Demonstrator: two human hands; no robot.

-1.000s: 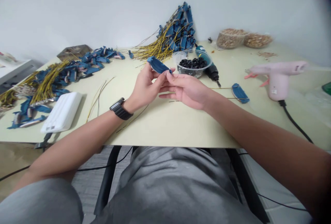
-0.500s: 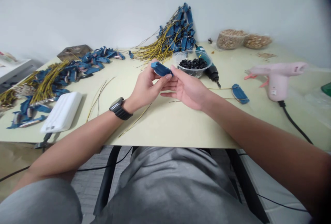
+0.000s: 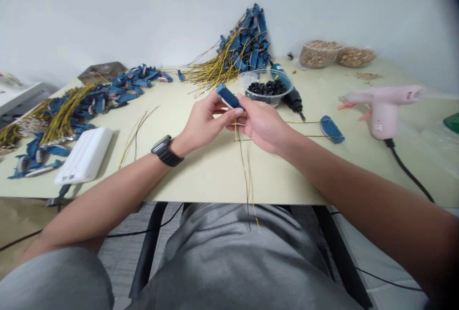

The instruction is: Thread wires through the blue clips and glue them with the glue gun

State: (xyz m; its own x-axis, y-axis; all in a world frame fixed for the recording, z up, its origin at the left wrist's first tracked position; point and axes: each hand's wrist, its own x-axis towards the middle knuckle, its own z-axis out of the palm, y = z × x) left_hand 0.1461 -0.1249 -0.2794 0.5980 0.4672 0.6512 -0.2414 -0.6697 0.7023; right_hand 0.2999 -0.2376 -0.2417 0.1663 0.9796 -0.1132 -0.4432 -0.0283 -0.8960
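Between both hands, above the table, is a small curved blue part [image 3: 229, 96] with a pale lower edge. My left hand [image 3: 208, 121], with a black watch on its wrist, has fingers behind the part and its thumb at the lower end. My right hand [image 3: 263, 122] pinches the same end from the right, its other fingers curled beneath. A yellow wire and a dark wire [image 3: 245, 171] hang from the grip past the table's front edge. To the right lies a similar blue part [image 3: 332, 129] with wires running left from it.
A pink glue gun [image 3: 385, 107] stands at right. A clear bowl of black pieces [image 3: 267, 89] sits beyond my hands beside a dark green rotary tool [image 3: 289, 88]. Blue parts with wires pile up at the back [image 3: 247, 45] and left [image 3: 71, 109], near a white power bank [image 3: 85, 156].
The blue part has turned to a steeper tilt in my hands and shifted slightly right. Its wires, earlier angled down to the left, now hang straight down towards my lap.
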